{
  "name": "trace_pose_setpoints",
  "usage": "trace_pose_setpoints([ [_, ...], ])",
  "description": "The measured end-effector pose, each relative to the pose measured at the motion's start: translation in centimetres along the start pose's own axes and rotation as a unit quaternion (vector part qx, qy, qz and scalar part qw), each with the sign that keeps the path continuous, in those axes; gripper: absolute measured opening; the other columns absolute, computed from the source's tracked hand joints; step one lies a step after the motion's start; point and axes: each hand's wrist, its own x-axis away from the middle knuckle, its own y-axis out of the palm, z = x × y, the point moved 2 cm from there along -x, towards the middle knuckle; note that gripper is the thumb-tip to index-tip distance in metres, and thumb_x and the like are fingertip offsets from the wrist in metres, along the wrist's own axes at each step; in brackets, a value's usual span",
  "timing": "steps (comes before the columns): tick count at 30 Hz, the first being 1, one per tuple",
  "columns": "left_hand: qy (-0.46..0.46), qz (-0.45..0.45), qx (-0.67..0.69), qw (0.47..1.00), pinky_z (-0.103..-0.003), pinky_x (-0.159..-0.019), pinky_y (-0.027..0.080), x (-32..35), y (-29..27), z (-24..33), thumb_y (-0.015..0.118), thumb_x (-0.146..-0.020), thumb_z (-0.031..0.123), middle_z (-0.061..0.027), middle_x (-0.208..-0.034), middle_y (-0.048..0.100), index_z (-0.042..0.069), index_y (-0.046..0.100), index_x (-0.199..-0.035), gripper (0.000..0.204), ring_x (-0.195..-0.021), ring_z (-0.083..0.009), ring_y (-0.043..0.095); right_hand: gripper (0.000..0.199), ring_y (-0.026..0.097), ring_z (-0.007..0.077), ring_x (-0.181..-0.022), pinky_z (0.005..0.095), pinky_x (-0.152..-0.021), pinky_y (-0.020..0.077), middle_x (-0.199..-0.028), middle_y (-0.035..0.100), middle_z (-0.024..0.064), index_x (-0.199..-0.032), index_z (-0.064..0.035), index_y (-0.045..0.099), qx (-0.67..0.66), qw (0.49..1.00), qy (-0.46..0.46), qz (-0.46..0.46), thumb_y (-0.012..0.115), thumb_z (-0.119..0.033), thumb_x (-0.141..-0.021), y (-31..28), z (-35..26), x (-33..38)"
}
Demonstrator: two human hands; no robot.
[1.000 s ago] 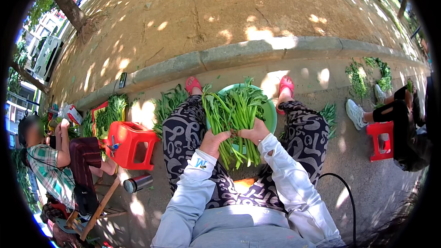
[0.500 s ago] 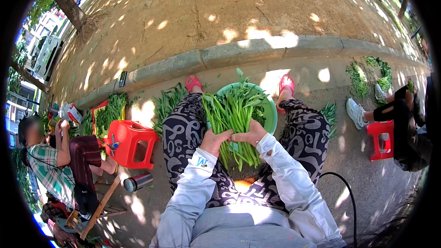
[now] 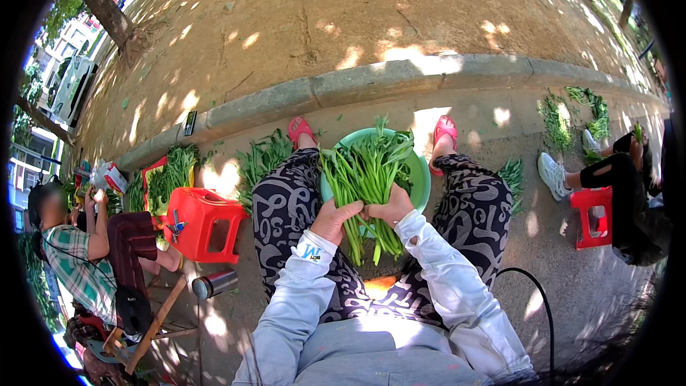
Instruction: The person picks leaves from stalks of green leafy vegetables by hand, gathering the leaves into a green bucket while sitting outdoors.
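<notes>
Between my knees, a thick bunch of leafy green vegetables (image 3: pixel 368 175) is gripped in both hands, its pale stem ends pointing toward my lap and its leaves away. My left hand (image 3: pixel 333 220) wraps the left side of the bunch, thumb across the stems. Closed around the right side is my right hand (image 3: pixel 391 207), its thumb almost meeting the left one. Under the leaves sits a light green basin (image 3: pixel 423 180), mostly covered, with some darker greens inside at its right. The fingers behind the stems are hidden.
Loose greens (image 3: pixel 263 161) lie by my left foot. Left of me stand a red plastic stool (image 3: pixel 207 225) and a tumbler (image 3: pixel 216 284) on the ground. A seated person (image 3: pixel 86 250) is at far left, another (image 3: pixel 636 200) at far right. A concrete curb (image 3: pixel 357 89) runs ahead.
The bunch has been shuffled in my hands: its leaf tips sit lower and more gathered, and the stems stand closer together. Both hands stay in nearly the same place.
</notes>
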Motion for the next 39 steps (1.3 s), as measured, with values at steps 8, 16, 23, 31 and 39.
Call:
trace_pose_setpoints([
  [8, 0.018, 0.019, -0.039, 0.999, -0.032, -0.07, 0.049, 0.0, -0.7, -0.2, 0.069, -0.078, 0.009, -0.0069, -0.095, 0.061, 0.002, 0.051, -0.112, 0.04, -0.08, -0.0184, 0.059, 0.047, 0.061, 0.0184, -0.065, 0.0301, -0.054, 0.051, -0.085, 0.062, 0.0099, -0.106, 0.0053, 0.051, -0.002, 0.998, 0.042, -0.05, 0.068, 0.005, -0.062, -0.1, 0.0, -0.1],
  [16, 0.029, 0.046, -0.075, 0.996, -0.031, -0.064, 0.047, -0.6, -2.0, -1.2, 0.07, -0.076, 0.007, -0.0062, -0.091, 0.059, 0.001, 0.051, -0.111, 0.041, -0.073, -0.017, 0.057, 0.045, 0.06, 0.0193, -0.062, 0.0309, -0.056, 0.0501, -0.081, 0.062, 0.01, -0.105, 0.0043, 0.052, 0.016, 0.999, 0.046, 0.009, 0.07, 0.002, -0.064, -1.7, 0.3, -0.7],
  [23, 0.056, 0.184, -0.04, 0.98, -0.03, -0.06, 0.046, -0.5, -3.3, -1.0, 0.066, -0.078, 0.004, -0.0059, -0.085, 0.055, -0.001, 0.047, -0.112, 0.04, -0.068, -0.0168, 0.054, 0.021, 0.056, 0.0169, -0.053, 0.0281, -0.051, 0.0481, -0.068, 0.059, 0.0076, -0.091, -0.0006, 0.055, -0.173, 0.964, -0.012, 0.203, 0.064, -0.012, -0.076, -6.2, -5.1, 0.7],
  [31, 0.073, 0.1, -0.069, 0.99, -0.028, -0.067, 0.045, -0.7, -1.9, -0.8, 0.073, -0.075, 0.011, -0.0033, -0.093, 0.057, 0.001, 0.05, -0.114, 0.047, -0.077, -0.0146, 0.055, 0.042, 0.06, 0.0178, -0.062, 0.0297, -0.057, 0.0497, -0.082, 0.063, 0.0109, -0.105, 0.0054, 0.051, 0.012, 1.0, 0.018, 0.015, 0.068, 0.006, -0.067, -2.5, -3.2, 0.5],
  [39, 0.084, 0.066, -0.017, 0.994, -0.031, -0.079, 0.046, -0.3, -0.8, -0.6, 0.075, -0.074, 0.014, -0.0062, -0.105, 0.06, 0.002, 0.051, -0.115, 0.049, -0.091, -0.0166, 0.058, 0.056, 0.06, 0.0176, -0.073, 0.0285, -0.061, 0.0495, -0.09, 0.061, 0.0093, -0.116, 0.0006, 0.048, 0.005, 0.997, 0.005, -0.081, 0.068, 0.004, -0.064, 0.3, 0.5, 0.4],
])
